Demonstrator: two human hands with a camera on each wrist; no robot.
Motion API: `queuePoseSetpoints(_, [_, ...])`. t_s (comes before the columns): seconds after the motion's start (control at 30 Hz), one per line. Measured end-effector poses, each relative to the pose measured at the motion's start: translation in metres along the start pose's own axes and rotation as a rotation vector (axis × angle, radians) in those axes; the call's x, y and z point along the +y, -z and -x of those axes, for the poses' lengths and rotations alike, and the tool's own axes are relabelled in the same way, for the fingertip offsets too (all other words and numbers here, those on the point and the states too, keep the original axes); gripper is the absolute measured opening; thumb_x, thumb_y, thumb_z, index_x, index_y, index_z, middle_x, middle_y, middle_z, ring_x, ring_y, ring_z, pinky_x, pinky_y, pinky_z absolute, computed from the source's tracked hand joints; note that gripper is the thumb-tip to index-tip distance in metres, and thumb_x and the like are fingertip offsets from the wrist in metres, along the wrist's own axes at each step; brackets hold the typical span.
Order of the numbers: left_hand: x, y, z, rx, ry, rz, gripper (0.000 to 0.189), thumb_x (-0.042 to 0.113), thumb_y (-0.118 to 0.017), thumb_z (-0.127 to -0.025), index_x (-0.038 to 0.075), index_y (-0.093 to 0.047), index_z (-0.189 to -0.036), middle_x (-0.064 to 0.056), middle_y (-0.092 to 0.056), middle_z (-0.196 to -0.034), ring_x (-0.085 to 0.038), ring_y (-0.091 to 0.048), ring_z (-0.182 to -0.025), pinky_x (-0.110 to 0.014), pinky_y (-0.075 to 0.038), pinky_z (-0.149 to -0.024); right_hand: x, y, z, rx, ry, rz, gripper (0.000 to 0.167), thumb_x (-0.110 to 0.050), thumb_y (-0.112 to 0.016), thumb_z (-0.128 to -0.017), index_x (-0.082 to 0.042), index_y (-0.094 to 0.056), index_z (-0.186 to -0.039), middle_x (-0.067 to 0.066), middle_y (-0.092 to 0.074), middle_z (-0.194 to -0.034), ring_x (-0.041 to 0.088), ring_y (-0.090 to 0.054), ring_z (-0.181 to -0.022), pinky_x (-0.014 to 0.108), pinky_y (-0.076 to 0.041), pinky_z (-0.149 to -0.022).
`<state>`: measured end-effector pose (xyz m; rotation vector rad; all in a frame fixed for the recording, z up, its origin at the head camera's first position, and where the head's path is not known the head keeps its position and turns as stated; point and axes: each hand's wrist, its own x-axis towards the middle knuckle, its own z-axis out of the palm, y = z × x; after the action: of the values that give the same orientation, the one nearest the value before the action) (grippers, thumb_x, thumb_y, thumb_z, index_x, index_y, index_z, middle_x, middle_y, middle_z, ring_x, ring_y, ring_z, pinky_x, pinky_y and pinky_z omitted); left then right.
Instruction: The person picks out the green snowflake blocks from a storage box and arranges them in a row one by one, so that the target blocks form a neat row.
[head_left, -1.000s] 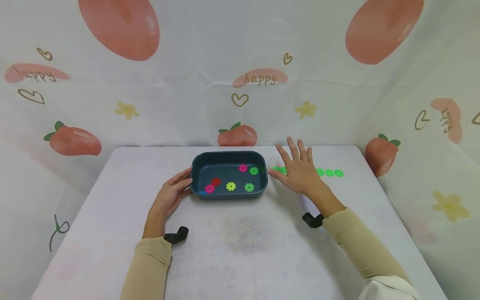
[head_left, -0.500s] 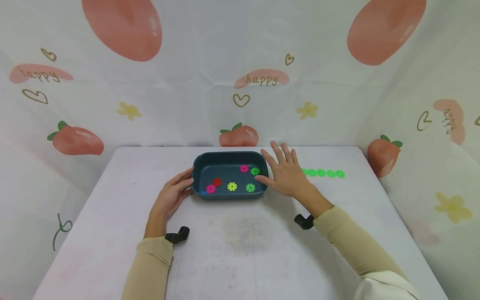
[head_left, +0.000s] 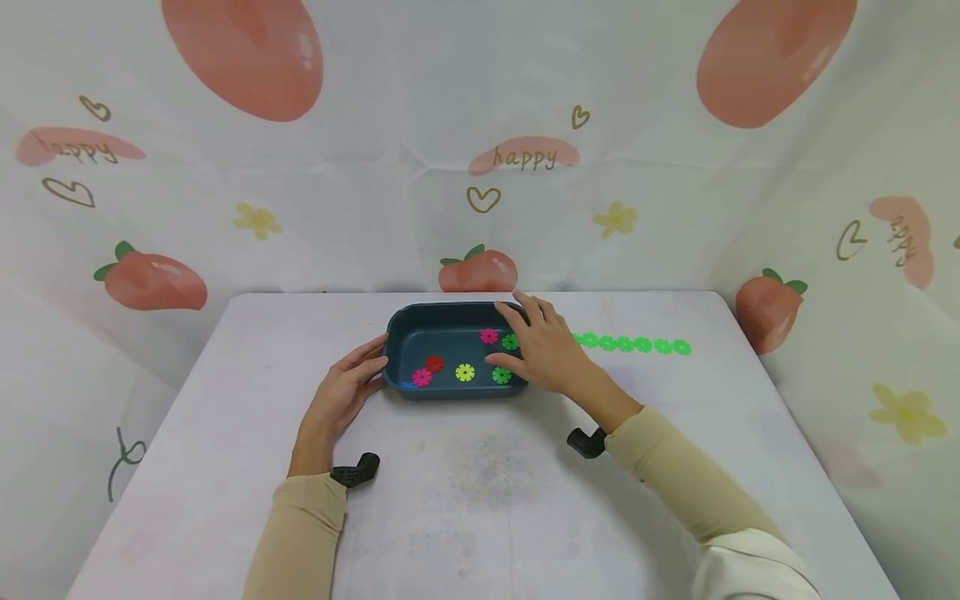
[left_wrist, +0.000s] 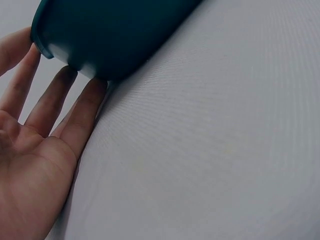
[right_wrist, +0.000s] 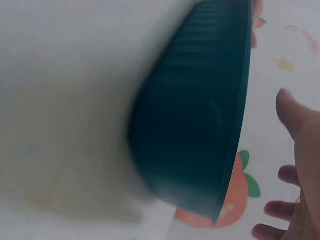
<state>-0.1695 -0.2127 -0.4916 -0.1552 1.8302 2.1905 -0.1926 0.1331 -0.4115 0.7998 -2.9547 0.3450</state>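
A dark teal plastic bin (head_left: 450,337) stands on the table. My left hand (head_left: 345,387) is at its left end, and in the left wrist view straight fingers (left_wrist: 85,112) touch the outer wall. My right hand (head_left: 551,354) hovers over the right end, fingers apart and nothing held, partly hiding that rim. Inside lie small notched plastic discs: a yellow disc (head_left: 465,372), a red disc (head_left: 435,364), a pink disc (head_left: 489,336), another pink disc (head_left: 422,377), a green disc (head_left: 501,375), a second green disc (head_left: 510,342) and a blue disc (head_left: 408,384).
To the right of the bin, a line of several bright green discs (head_left: 626,343) runs along the white table (head_left: 480,517), its left end near the right hand. A fruit-printed cloth (head_left: 375,208) hangs behind the far table edge.
My right hand has moved left from above the green row to above the bin's right end, uncovering more of the green discs. The left hand stays at the bin.
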Motion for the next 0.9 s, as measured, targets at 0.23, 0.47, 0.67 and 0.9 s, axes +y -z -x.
queuePoseSetpoints(0.23, [0.002,-0.002,-0.002,-0.003,-0.004,0.006,0.059,0.027,-0.063,-0.102,0.016,-0.042,-0.157,-0.006,-0.033,-0.167,-0.017,-0.042,-0.143,-0.016,-0.051,-0.098,-0.007,0.0,-0.012,-0.119,-0.059,-0.341,0.08,-0.058,-0.058,-0.099,-0.016,-0.029,-0.16,0.015,-0.036,-0.158,0.035,-0.041,-0.142,0.053,-0.045,-0.114])
queuePoseSetpoints(0.47, [0.001,-0.002,-0.002,0.0,0.001,0.007,0.058,0.025,-0.062,-0.103,0.015,-0.042,-0.156,-0.006,-0.034,-0.166,-0.016,-0.043,-0.142,-0.017,-0.052,-0.098,-0.011,-0.001,-0.017,-0.211,-0.108,-0.539,0.075,-0.058,-0.053,-0.101,-0.017,-0.031,-0.159,0.014,-0.036,-0.159,0.033,-0.05,-0.14,0.053,-0.044,-0.115])
queuePoseSetpoints(0.67, [0.001,0.0,-0.003,0.004,0.0,0.01,0.057,0.025,-0.062,-0.103,0.016,-0.043,-0.156,-0.006,-0.034,-0.167,-0.017,-0.042,-0.143,-0.017,-0.051,-0.098,-0.014,-0.002,-0.022,-0.231,-0.119,-0.549,0.073,-0.046,-0.063,-0.1,-0.013,-0.033,-0.158,0.017,-0.042,-0.154,0.031,-0.053,-0.135,0.05,-0.048,-0.11])
queuePoseSetpoints(0.9, [0.0,0.0,-0.001,0.0,-0.004,0.009,0.057,0.025,-0.061,-0.104,0.016,-0.042,-0.156,-0.005,-0.033,-0.167,-0.017,-0.042,-0.143,-0.017,-0.052,-0.098,-0.019,-0.01,-0.027,-0.308,-0.125,-0.477,0.081,-0.033,-0.076,-0.091,-0.01,-0.035,-0.157,0.019,-0.047,-0.147,0.029,-0.055,-0.125,0.048,-0.051,-0.106])
